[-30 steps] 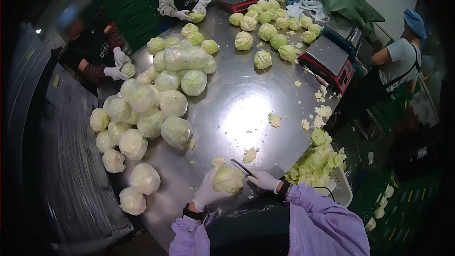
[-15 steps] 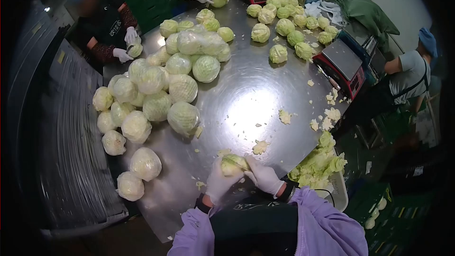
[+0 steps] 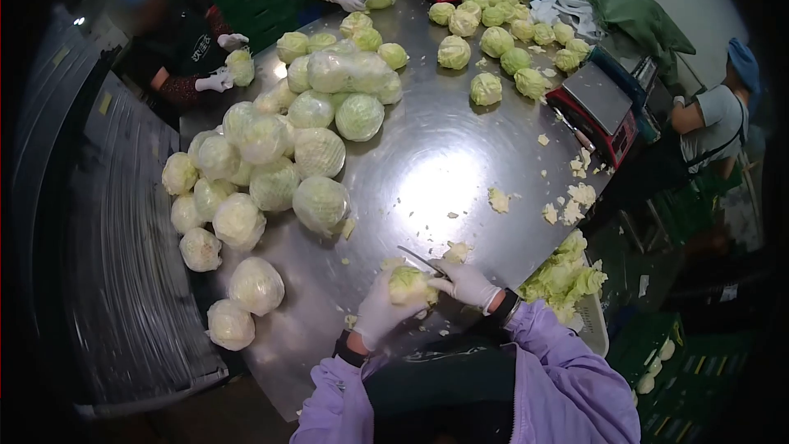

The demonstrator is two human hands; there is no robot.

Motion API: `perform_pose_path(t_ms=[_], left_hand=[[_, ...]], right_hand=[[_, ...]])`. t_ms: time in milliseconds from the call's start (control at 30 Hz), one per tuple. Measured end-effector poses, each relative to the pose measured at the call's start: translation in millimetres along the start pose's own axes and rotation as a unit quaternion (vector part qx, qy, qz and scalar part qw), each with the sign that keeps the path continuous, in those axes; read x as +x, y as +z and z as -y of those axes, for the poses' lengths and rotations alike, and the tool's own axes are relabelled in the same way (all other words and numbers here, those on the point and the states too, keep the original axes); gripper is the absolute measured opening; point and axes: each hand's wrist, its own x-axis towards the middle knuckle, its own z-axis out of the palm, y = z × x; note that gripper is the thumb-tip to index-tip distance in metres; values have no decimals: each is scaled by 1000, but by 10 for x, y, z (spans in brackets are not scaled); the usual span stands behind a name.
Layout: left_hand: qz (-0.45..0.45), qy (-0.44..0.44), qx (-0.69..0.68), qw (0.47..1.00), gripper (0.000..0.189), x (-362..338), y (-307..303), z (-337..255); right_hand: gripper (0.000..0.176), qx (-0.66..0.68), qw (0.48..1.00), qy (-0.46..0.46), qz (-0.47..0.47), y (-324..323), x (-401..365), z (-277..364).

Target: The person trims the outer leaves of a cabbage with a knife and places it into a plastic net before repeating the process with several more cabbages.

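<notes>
My left hand [image 3: 382, 312], in a white glove, is wrapped round a small trimmed cabbage [image 3: 409, 286] near the front edge of the steel table [image 3: 362, 214]. Just right of it, my right hand [image 3: 467, 284], also gloved, grips a knife [image 3: 419, 259] whose curved blade points up and left above the cabbage. Cut leaf pieces [image 3: 458, 252] lie behind the knife and small scraps are scattered round my hands.
Wrapped cabbages [image 3: 320, 204] are heaped at the left, unwrapped ones [image 3: 496, 42] at the back right. Red scales [image 3: 596, 107] stand on the right edge. A basket [image 3: 593, 321] of leaves [image 3: 567, 275] is at lower right. Co-workers [image 3: 185, 53] stand around the table.
The knife has lifted off the cabbage, its blade now showing above it, and my right hand has shifted slightly right. The co-workers at the left and back have turned their cabbages.
</notes>
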Motion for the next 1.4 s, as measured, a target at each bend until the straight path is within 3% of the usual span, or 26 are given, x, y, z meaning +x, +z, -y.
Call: perform_pose_path(t_ms=[100, 200, 333, 433, 633, 733, 800, 833, 900, 933, 1000, 1067, 1133, 1200, 1233, 1300, 1400], left_hand=[[20, -39, -27, 999, 83, -7, -33, 7], [36, -49, -5, 998, 80, 1, -60, -93], [50, -68, 50, 995, 81, 93, -3, -80], [35, -19, 111, 993, 81, 200, -13, -149], [127, -77, 153, 977, 80, 395, -91, -362], [127, -97, 174, 972, 82, 393, -111, -311], [170, -75, 47, 982, 80, 363, -237, -280], [170, -74, 49, 981, 80, 331, -283, -210], [157, 30, -138, 978, 81, 205, -329, 54], [151, 28, -137, 979, 81, 123, -304, 228], [86, -70, -250, 962, 86, -51, -257, 535], [41, -71, -222, 972, 88, -161, -135, 505], [4, -70, -193, 979, 90, -201, -46, 393], [-26, -68, -157, 985, 89, -201, -3, 265], [-26, -67, -160, 985, 89, -185, 3, 364], [-2, -95, -389, 916, 87, -164, -18, 641], [-5, -100, -386, 917, 90, -159, -72, 702]], right_hand=[[39, -19, 998, -61, -24, 162, 39, 118], [33, -99, 994, -40, 35, -9, 44, 267], [27, -125, 991, -29, 42, -10, 34, 176], [25, -95, 993, -65, 21, -3, 31, 36], [21, -126, 992, -12, 12, 19, 182, -186], [21, -84, 994, -27, -65, 118, 307, -355], [20, -92, 993, 26, -65, 192, 404, -454], [22, -97, 991, 73, -55, 240, 455, -532], [25, -103, 990, 46, -83, 287, 476, -621], [29, -112, 988, 22, -105, 306, 497, -623], [36, -45, 988, 41, -142, 162, 398, -269], [44, 16, 982, 63, -176, 4, 271, 97], [59, 130, 980, 150, 16, 18, 139, 315], [64, 8, 997, 12, -81, 406, 18, 236], [64, 31, 994, 24, -98, 459, 1, 214], [64, 68, 994, 5, -86, 489, 20, 100], [64, 123, 990, -25, -58, 409, -2, 25]])
